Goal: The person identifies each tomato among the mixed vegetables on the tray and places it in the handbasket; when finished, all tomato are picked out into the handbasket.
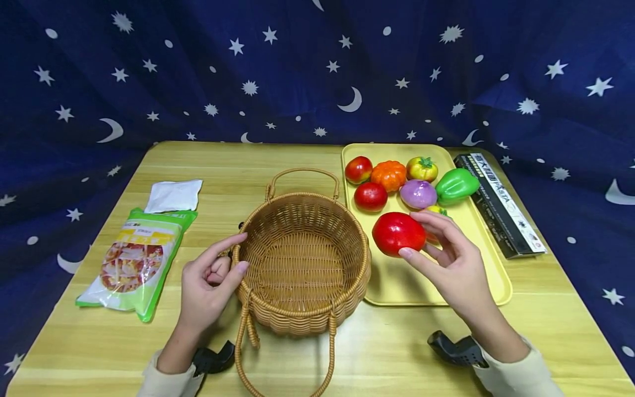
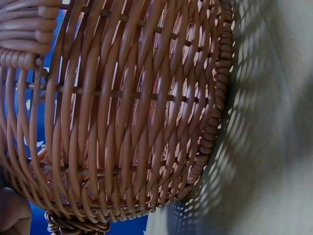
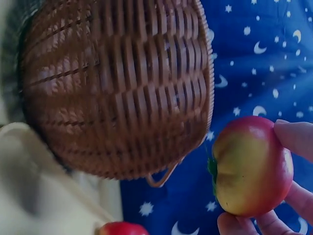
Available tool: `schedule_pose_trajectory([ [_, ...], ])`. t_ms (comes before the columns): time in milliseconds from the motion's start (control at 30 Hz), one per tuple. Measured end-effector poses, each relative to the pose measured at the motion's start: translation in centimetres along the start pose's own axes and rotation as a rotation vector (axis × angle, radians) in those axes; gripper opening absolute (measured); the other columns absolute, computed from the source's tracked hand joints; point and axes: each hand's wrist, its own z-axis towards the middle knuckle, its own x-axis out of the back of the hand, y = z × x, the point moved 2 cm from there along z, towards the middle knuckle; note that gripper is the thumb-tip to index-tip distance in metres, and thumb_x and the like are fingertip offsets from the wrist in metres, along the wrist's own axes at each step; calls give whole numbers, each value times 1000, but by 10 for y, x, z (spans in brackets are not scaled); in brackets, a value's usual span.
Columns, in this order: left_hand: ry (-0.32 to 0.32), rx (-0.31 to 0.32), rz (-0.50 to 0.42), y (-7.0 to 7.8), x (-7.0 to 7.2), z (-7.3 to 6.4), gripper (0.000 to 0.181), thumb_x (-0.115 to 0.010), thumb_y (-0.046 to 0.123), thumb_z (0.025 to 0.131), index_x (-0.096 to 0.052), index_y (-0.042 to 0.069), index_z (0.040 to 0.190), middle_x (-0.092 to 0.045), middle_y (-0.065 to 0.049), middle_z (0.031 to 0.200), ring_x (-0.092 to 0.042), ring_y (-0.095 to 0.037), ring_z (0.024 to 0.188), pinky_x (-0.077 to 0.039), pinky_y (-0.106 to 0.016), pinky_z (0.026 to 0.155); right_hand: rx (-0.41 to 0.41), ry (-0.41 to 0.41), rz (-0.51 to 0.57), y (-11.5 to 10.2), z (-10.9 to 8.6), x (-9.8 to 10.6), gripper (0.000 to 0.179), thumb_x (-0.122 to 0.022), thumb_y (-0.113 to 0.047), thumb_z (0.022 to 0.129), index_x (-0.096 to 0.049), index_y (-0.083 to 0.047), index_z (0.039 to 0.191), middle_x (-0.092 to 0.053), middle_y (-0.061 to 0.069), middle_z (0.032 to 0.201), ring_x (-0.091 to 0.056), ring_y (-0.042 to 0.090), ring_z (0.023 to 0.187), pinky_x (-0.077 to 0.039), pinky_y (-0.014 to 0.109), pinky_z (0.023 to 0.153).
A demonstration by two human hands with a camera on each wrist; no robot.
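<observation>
A round brown wicker basket [image 1: 302, 320] stands upright on the table, its near handle folded down and its far handle raised. At the basket's left rim, my left hand [image 1: 208, 281] holds on with thumb and index fingertips over the edge and the other fingers curled outside. My right hand [image 1: 458, 264] pinches a glossy red tomato [image 1: 398, 234] between thumb and fingers, above the tray just right of the basket. In the right wrist view this tomato [image 3: 252, 166] shows a yellow underside and a green stem end beside the basket wall [image 3: 122, 93].
A yellow tray [image 1: 476, 275] bears several toy vegetables, including an orange pumpkin [image 1: 389, 176], a purple one [image 1: 418, 194] and a green pepper [image 1: 457, 186]. A black pasta box [image 1: 501, 207] lies along its right side. At left lie a green-edged food bag [image 1: 136, 259] and a white packet [image 1: 173, 196].
</observation>
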Motion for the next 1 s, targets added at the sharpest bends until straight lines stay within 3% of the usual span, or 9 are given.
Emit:
schedule_pose_trajectory([
  [267, 7, -9, 28, 0, 0, 0, 49, -67, -21, 78, -64, -12, 126, -24, 5, 54, -21, -3, 48, -18, -17, 43, 54, -129, 56, -34, 14, -9, 60, -74, 19, 81, -58, 5, 137, -52, 20, 138, -55, 27, 126, -52, 28, 94],
  [500, 14, -24, 53, 1, 1, 0, 50, -68, -19, 78, -65, -10, 126, -25, 5, 54, -21, -2, 48, -18, -16, 43, -13, -208, 65, -55, 32, -21, 58, -77, 13, 83, -60, 0, 137, -52, 17, 139, -56, 31, 122, -55, 32, 90],
  [1000, 18, -14, 50, 2, -1, -1, 49, -68, -21, 78, -65, -10, 125, -25, 5, 55, -21, -3, 48, -19, -17, 43, -128, -316, 46, -71, 75, -52, 54, -80, -10, 89, -62, -14, 139, -58, 11, 136, -63, 31, 114, -57, 33, 89],
])
